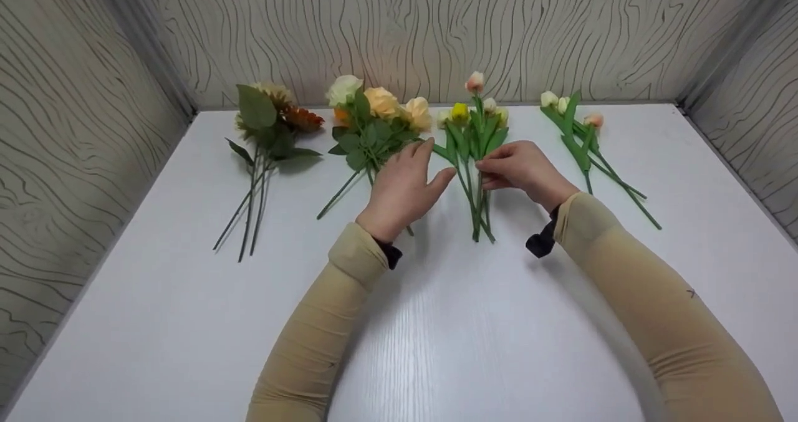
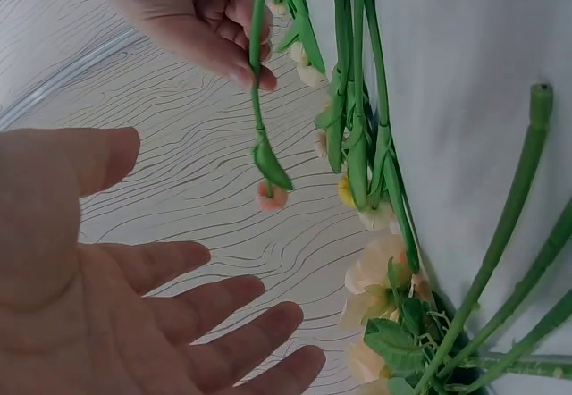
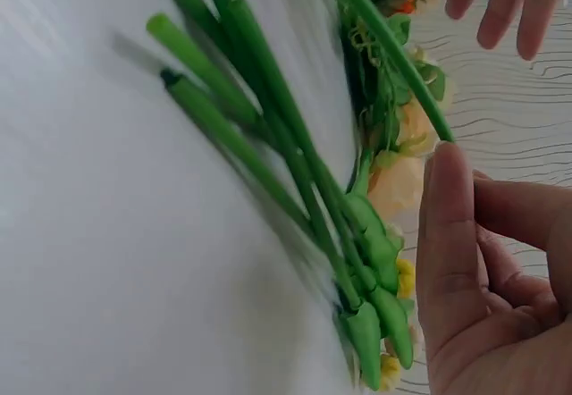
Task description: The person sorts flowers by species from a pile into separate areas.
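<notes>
My right hand pinches the stem of a pink tulip between thumb and fingertips. In the left wrist view this tulip's green stem is held up off the table, its pink head pointing away from me. Below it lies a bunch of tulips with yellow and pale heads, their cut stem ends pointing toward me. My left hand hovers with spread fingers and holds nothing. It is between the tulip bunch and a bunch of roses, partly covering the rose stems.
Three loose tulips lie to the right on the white table. At the left is a bunch of orange and cream flowers with dark leaves. A wood-patterned wall stands behind the flower heads, with side walls left and right.
</notes>
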`<state>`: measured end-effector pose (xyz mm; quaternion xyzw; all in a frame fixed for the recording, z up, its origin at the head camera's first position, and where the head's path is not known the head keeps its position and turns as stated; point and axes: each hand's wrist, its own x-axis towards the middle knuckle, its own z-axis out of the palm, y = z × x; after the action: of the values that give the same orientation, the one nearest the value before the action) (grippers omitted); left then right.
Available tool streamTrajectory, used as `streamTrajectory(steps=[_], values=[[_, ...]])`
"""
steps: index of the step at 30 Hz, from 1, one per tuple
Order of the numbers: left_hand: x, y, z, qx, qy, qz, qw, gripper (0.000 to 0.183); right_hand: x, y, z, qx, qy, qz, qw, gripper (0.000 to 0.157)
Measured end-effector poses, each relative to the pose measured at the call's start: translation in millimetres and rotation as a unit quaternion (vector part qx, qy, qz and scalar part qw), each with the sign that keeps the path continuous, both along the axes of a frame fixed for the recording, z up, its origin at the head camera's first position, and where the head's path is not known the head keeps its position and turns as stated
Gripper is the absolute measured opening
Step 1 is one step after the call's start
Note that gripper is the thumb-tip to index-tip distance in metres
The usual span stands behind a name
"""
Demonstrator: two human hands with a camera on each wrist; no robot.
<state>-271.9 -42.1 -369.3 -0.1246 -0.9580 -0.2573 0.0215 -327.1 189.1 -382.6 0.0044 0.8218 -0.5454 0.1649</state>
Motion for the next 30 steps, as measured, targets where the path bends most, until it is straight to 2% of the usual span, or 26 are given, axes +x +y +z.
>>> streamTrajectory(steps=[6, 14, 20, 25, 30], values=[[-0.5, 6, -2.9, 0.002, -0.007, -0.012, 0.9999, 0.072, -9.2, 4, -10.5, 0.033, -0.029, 0.0, 0.999, 0.039], [0.1, 9, -5.2, 0.008, -0.007, -0.027, 0.9996, 0.07, -8.2, 9, -14.4, 0.034, -0.015, 0.006, 0.999, 0.04], [3.4, 17, -9.5, 0.0, 0.008, -0.055, 0.9984, 0.069, -7.0, 35, -9.5, 0.043, 0.012, -0.018, 0.999, 0.04], [12.5, 29, -12.7, -0.025, 0.036, -0.115, 0.9924, 0.068, -9.7, 77, -1.2, 0.1, 0.043, -0.045, 0.993, 0.039], [28.6, 45, -14.7, -0.081, 0.087, -0.198, 0.973, 0.068, -12.7, 122, 3.6, 0.149, 0.047, -0.072, 0.985, 0.04]])
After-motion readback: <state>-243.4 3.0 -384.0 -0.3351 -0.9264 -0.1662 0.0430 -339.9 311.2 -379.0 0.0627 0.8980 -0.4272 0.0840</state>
